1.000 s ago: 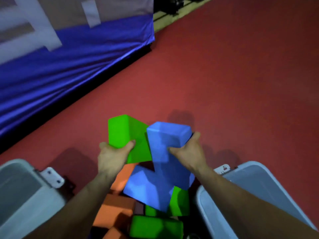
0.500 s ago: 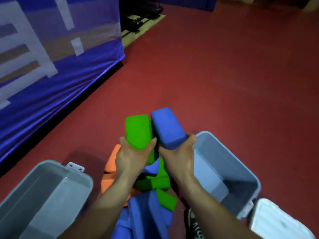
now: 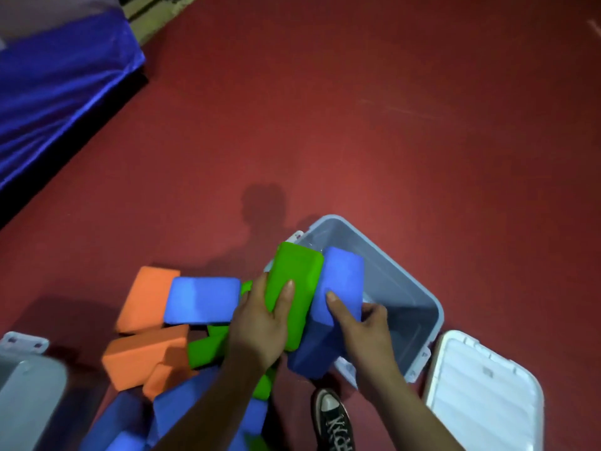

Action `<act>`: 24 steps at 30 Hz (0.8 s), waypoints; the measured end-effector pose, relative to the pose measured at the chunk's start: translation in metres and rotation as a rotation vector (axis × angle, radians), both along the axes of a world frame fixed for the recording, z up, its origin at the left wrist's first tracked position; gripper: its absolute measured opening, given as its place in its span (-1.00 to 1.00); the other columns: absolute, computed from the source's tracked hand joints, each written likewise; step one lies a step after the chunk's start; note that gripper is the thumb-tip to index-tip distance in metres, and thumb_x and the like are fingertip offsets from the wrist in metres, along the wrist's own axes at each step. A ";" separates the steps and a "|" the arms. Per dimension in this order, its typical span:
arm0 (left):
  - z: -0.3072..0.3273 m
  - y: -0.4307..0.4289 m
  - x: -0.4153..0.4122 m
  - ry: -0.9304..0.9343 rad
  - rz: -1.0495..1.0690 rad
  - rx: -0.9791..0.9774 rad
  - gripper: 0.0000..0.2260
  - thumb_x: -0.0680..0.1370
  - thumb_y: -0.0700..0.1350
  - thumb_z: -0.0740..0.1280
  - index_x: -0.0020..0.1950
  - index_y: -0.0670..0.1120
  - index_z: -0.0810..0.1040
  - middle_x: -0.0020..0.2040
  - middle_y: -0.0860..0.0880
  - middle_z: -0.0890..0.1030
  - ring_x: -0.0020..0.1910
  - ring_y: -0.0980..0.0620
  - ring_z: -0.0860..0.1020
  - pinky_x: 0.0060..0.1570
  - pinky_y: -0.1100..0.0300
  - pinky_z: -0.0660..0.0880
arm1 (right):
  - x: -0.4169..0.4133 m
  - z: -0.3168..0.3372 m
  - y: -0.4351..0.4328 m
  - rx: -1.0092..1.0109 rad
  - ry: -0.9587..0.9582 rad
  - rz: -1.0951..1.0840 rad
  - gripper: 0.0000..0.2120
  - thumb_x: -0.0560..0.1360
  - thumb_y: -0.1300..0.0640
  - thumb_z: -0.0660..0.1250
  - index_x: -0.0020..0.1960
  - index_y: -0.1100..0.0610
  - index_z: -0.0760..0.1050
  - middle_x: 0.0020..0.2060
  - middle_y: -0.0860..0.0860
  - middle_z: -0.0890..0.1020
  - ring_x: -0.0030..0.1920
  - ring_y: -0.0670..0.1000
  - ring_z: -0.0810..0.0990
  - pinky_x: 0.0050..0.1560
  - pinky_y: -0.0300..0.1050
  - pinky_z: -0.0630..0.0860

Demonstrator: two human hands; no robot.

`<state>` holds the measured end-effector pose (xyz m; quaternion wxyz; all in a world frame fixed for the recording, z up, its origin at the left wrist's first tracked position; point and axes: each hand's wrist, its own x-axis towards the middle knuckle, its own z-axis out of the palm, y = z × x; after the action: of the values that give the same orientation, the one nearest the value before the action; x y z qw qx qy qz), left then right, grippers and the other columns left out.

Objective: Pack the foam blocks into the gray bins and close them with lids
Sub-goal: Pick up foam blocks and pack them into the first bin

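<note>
Head view: left hand (image 3: 260, 323) grips green block (image 3: 297, 278), right hand (image 3: 364, 333) blue block (image 3: 341, 275), over bin (image 3: 434, 307) beside lid (image 3: 481, 392).

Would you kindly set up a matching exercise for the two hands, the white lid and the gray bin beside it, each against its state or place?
1. left hand
2. right hand
3. white lid
4. gray bin

a. lies on the red floor
b. grips the blue block
c. stands open, lid off
d. grips the green block

Pairs: 1-d, 2-b, 3-a, 4-c.
</note>
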<state>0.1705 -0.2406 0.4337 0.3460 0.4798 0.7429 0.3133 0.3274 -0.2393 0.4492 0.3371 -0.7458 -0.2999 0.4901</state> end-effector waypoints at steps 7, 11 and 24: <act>-0.057 0.103 0.058 0.109 -0.249 -0.107 -0.41 0.51 0.43 0.12 0.39 0.10 0.43 0.29 -0.01 0.59 0.30 -0.10 0.51 0.25 0.06 0.43 | 0.065 -0.073 0.055 0.018 0.137 -0.059 -0.34 0.32 0.06 0.58 0.33 0.12 0.40 0.00 -0.02 0.64 -0.09 -0.06 0.67 -0.12 -0.13 0.58; -0.092 0.154 0.075 0.201 -0.266 -0.139 -0.58 0.58 0.30 0.16 0.31 0.09 0.47 0.20 -0.10 0.64 0.21 -0.20 0.55 0.10 0.05 0.44 | 0.061 -0.126 0.073 0.029 0.111 -0.096 -0.49 0.43 0.27 0.50 0.25 0.05 0.33 -0.02 -0.16 0.54 -0.20 -0.26 0.62 -0.23 -0.38 0.54; -0.269 0.198 0.033 0.185 -0.397 -0.331 -0.68 0.59 0.22 0.25 0.20 0.05 0.51 0.04 -0.07 0.66 0.12 -0.13 0.59 -0.03 0.18 0.36 | 0.030 -0.284 0.110 -0.087 0.236 -0.159 -0.21 0.37 0.32 0.50 0.49 0.06 0.23 0.00 -0.10 0.58 -0.18 -0.16 0.62 -0.20 -0.27 0.61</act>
<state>0.2039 -0.0425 0.1651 0.4050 0.5794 0.7039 0.0686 0.3573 -0.1292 0.1648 0.3752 -0.7183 -0.1767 0.5585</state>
